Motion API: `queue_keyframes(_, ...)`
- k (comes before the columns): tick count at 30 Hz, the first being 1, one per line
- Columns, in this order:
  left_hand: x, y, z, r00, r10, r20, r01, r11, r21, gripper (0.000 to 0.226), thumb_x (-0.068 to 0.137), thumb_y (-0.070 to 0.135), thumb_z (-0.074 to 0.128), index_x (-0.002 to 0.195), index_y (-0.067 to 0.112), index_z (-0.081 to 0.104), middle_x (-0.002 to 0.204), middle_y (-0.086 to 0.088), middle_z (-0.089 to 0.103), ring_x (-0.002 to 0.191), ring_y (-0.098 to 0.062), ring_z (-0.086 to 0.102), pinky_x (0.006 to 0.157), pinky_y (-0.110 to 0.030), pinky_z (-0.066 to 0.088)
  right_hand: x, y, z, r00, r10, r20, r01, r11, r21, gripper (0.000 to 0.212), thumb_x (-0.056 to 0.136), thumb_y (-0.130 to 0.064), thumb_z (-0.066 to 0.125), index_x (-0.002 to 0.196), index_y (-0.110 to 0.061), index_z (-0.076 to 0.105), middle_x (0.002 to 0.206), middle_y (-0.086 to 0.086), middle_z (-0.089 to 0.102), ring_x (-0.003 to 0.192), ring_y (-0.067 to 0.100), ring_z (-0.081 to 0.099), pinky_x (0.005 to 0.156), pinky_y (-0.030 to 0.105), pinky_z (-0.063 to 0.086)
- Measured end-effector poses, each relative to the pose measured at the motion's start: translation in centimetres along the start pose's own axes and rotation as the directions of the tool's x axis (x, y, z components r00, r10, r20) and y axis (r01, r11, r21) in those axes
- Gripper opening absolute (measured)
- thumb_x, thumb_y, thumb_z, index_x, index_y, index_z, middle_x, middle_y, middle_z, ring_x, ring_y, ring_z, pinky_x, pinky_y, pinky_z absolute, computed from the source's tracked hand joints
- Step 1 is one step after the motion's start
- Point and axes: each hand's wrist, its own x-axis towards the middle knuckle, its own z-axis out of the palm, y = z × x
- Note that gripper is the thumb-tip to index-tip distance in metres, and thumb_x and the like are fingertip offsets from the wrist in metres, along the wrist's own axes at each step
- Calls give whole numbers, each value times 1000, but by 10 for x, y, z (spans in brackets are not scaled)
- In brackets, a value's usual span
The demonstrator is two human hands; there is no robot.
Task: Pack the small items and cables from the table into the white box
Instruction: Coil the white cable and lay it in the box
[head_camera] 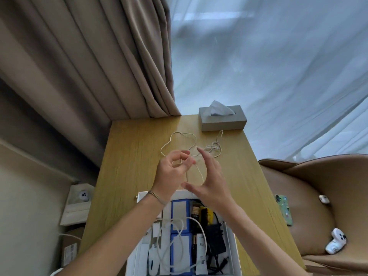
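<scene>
A thin white cable [180,138] lies in loose loops on the wooden table [131,156], with a tangled bundle [214,149] at its right end. My left hand [171,172] hovers over the table and pinches a strand of that cable between thumb and fingers. My right hand [211,180] is beside it with fingers straight, the strand running down between the two hands. The white box [235,244] stands at the table's near edge, under my forearms. It holds a coiled white cable [175,242], blue-edged cartons, a black adapter [216,239] and other small items.
A grey tissue box [223,118] stands at the table's far edge. A tan armchair [318,196] on the right carries a phone [283,209] and small white gadgets [336,243]. Curtains hang behind; a box [77,204] sits on the floor at left.
</scene>
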Motion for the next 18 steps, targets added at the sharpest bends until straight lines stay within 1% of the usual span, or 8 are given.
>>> queue_keyframes(3, -7, 25, -14, 999, 39, -6, -40, 998, -56, 14, 91, 16, 69, 79, 10, 76, 115, 2, 68, 98, 7, 63, 79, -8, 48, 11, -19, 16, 984, -106, -146, 107, 994, -6, 117, 66, -57, 81, 159, -32, 15, 167, -7, 16, 153, 13, 16, 121, 42, 24)
queue_keyframes(6, -17, 42, -25, 992, 123, 21, -121, 991, -59, 14, 92, 13, 66, 81, 7, 72, 123, 1, 65, 95, 7, 65, 80, -8, 48, 23, -33, 25, 980, -169, -109, 170, 986, -4, 92, 72, -44, 79, 152, -33, 33, 158, -13, 37, 152, 14, 24, 124, 47, 16)
queue_keyframes(7, -18, 48, -30, 989, 145, 30, -142, 986, -90, 15, 93, 16, 64, 81, 8, 70, 126, 1, 65, 101, 6, 64, 82, -10, 48, 27, -35, 25, 984, -158, -76, 161, 987, 31, 69, 76, -39, 78, 138, -34, 49, 143, -17, 54, 143, 12, 40, 124, 49, 19)
queue_keyframes(9, -16, 59, -40, 989, 143, 44, -129, 963, -236, 22, 94, 28, 57, 77, 16, 65, 132, 0, 65, 120, -3, 60, 98, -21, 44, 31, -39, 24, 991, -131, -13, 132, 982, 132, 17, 85, -29, 76, 98, -30, 66, 98, -15, 71, 101, 10, 65, 110, 49, 41)
queue_keyframes(10, -14, 63, -46, 991, 118, 60, -87, 921, -379, 24, 96, 31, 52, 78, 18, 60, 134, -5, 64, 127, -12, 57, 107, -32, 38, 33, -41, 23, 994, -102, 35, 94, 976, 195, 8, 89, -26, 74, 86, -26, 66, 82, -10, 70, 84, 11, 66, 95, 45, 50)
queue_keyframes(12, -8, 70, -61, 990, 61, 128, 42, 734, -677, 27, 103, 30, 40, 84, 15, 52, 134, -17, 63, 131, -29, 55, 114, -47, 32, 33, -44, 22, 988, -33, 148, -13, 955, 296, 17, 94, -22, 70, 77, -22, 67, 68, -5, 68, 65, 11, 62, 70, 35, 54)
queue_keyframes(15, 0, 71, -86, 998, 18, 63, 42, 566, -823, 33, 106, 31, 32, 85, 16, 51, 105, -13, 68, 114, -33, 65, 108, -52, 42, 36, -44, 15, 953, 33, 300, -128, 944, 305, 28, 96, -17, 67, 70, -28, 66, 55, -14, 60, 51, -1, 50, 56, 17, 43)
queue_keyframes(18, 6, 70, -107, 995, -35, -90, -50, 614, -788, 34, 107, 33, 32, 82, 19, 51, 82, -3, 55, 69, -19, 60, 73, -33, 55, 42, -41, -1, 905, 28, 425, -166, 942, 291, 28, 97, -17, 65, 71, -26, 66, 56, -16, 61, 53, -5, 52, 56, 9, 41)
